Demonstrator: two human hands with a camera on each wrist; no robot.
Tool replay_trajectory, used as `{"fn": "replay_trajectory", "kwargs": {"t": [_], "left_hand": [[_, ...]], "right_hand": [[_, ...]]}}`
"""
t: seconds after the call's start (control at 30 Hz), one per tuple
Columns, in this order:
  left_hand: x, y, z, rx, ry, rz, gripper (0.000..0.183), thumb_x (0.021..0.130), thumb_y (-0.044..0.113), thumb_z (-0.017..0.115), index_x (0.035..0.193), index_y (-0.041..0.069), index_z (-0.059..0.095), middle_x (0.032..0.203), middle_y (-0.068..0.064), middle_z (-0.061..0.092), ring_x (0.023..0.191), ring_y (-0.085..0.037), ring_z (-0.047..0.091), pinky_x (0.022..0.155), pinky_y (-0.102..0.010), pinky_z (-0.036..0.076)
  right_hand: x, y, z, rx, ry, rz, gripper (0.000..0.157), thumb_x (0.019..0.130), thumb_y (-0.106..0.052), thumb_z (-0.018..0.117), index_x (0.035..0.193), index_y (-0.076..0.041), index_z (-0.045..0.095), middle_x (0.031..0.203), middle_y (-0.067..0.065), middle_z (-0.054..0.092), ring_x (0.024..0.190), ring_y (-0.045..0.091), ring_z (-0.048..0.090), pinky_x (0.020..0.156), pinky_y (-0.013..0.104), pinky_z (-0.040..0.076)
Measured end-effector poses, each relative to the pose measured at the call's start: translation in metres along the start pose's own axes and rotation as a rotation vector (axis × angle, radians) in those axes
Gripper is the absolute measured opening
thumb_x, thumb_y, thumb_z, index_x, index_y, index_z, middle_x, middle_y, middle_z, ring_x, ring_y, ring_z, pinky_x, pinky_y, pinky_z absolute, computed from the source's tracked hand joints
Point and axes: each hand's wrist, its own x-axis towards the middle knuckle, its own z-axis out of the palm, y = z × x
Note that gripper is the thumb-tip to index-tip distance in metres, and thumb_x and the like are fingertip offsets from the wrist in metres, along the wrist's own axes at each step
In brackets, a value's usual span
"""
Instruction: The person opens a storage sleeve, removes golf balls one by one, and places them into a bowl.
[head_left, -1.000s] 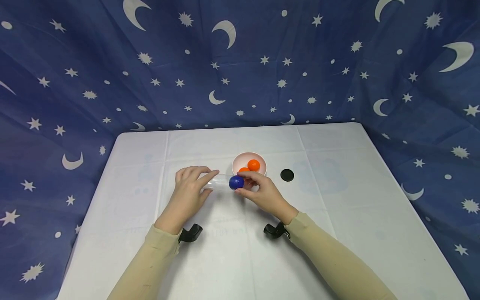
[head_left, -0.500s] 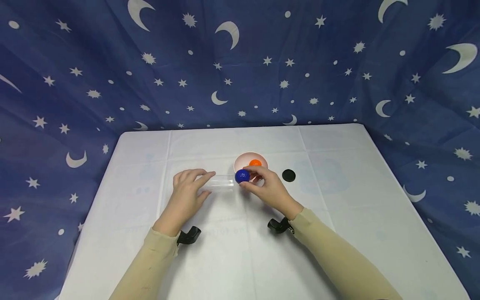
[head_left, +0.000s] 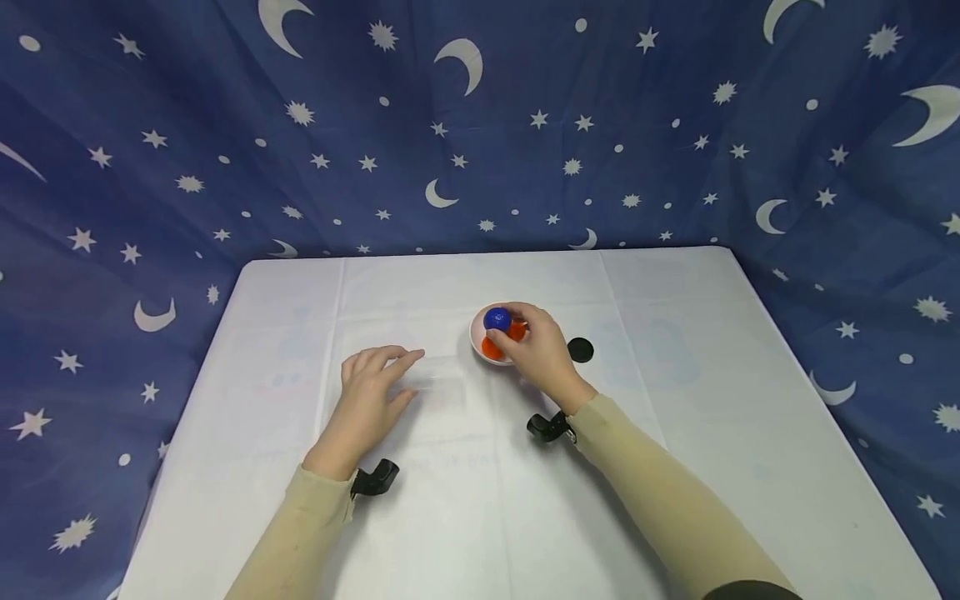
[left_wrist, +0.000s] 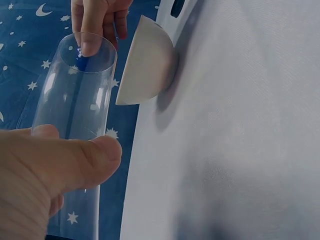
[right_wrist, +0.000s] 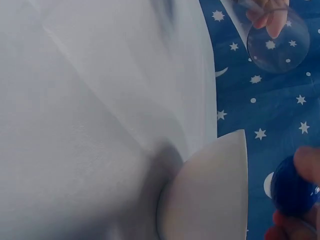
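My left hand (head_left: 367, 400) grips a clear tube (left_wrist: 75, 100) between thumb and fingers; its round mouth points toward the bowl, and I see no ball inside it. Thumb and fingers of my right hand (head_left: 542, 350) pinch a blue ball (head_left: 497, 319) over the small pale pink bowl (head_left: 476, 335). Inside the bowl lie orange balls (head_left: 492, 347), partly hidden by the right hand and the blue ball. In the right wrist view, the blue ball (right_wrist: 292, 187) is held beside the bowl's rim (right_wrist: 242, 165).
A flat black disc (head_left: 581, 350) lies on the white-covered table (head_left: 435, 533), just right of the bowl. Behind the table hangs a blue cloth (head_left: 495, 100) with moons and stars. Both wrists carry small black camera mounts (head_left: 550, 427).
The right hand has drawn the blue ball out of the tube's mouth and carried it away, up over the bowl. My left hand stays nearly in place with the tube.
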Motion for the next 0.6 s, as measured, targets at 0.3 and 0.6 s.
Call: {"fn": "replay_trajectory", "kwargs": {"t": [0.3,0.6], "left_hand": [[-0.008,-0.005,0.003,-0.015,-0.001,-0.04,0.058,0.076,0.006,0.082,0.129,0.016,0.062,0.119,-0.006,0.057,0.114,-0.03,0.045,0.1,-0.051,0.023],[-0.006,-0.009,0.003,-0.006,0.003,-0.015,0.059,0.076,0.006,0.082,0.13,0.016,0.061,0.121,-0.006,0.057,0.115,-0.03,0.045,0.1,-0.052,0.023]], "right_hand": [[0.014,-0.003,0.009,-0.11,-0.017,0.047,0.052,0.087,-0.033,0.073,0.131,-0.01,0.058,0.12,0.008,0.059,0.11,0.021,0.05,0.092,0.035,0.049],[0.017,0.002,0.015,-0.152,-0.021,0.055,0.051,0.086,-0.032,0.073,0.13,-0.011,0.058,0.118,0.006,0.06,0.108,0.022,0.05,0.09,0.034,0.05]]}}
